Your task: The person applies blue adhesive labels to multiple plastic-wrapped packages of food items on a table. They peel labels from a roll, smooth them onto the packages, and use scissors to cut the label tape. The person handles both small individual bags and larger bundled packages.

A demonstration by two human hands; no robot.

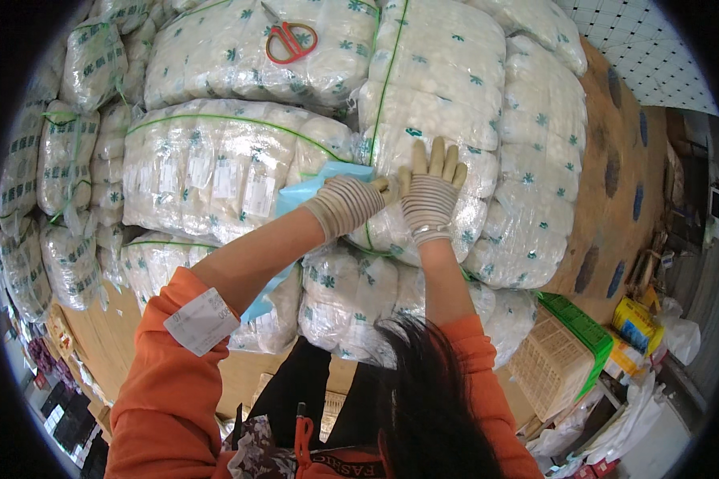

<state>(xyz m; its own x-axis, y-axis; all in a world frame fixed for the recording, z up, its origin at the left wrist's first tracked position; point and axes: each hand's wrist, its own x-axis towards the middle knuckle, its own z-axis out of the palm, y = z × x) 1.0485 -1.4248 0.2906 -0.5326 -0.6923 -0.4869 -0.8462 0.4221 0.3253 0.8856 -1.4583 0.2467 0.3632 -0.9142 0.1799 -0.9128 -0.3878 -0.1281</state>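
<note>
My left hand [347, 206], in a cream glove with a striped cuff, is closed in a fist over a light blue sheet [295, 195] near the seam between two bales. What its fingers grip is hidden. Beside it, my right hand [431, 191], gloved alike, lies flat with fingers spread on a clear-wrapped bale [431, 88] of white packs with green marks. A thin green strap [387, 72] runs along that bale. To the left, another strapped bale [192, 144] carries several white labels. Red-handled scissors [292, 42] rest on the bale behind it.
More wrapped bales [96, 64] are piled at the left. A brown patterned surface [607, 160] lies at the right. Nearer stand a beige basket [551, 363] with a green rim and a yellow package [637, 326]. Dark hair [415, 375] hangs over the lower middle.
</note>
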